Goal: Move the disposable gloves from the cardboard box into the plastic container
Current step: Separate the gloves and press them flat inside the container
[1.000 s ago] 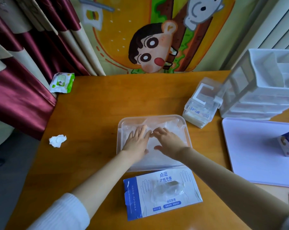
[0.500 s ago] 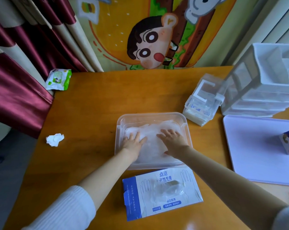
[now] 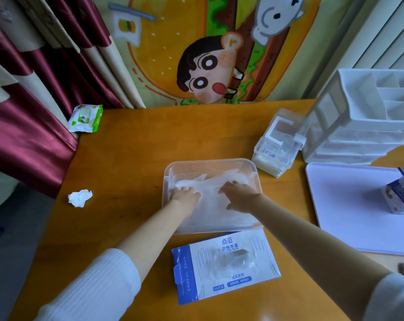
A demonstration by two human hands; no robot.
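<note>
While left hand (image 3: 184,197) and right hand (image 3: 242,196) press, fingers (image 3: 227,188) flat, gloves (image 3: 216,181) fill plastic container (image 3: 210,161).

Soft, rather dim daylight through a wide-angle lens.
Shadows are weak and the corners darken. A pale sheen lies on the surface (image 3: 131,158) at the bottom edge and on the curtain (image 3: 22,140). The drawer unit (image 3: 358,126) bows near the frame edge. The disposable gloves (image 3: 210,188) wash out white, and fine detail is soft.
</note>
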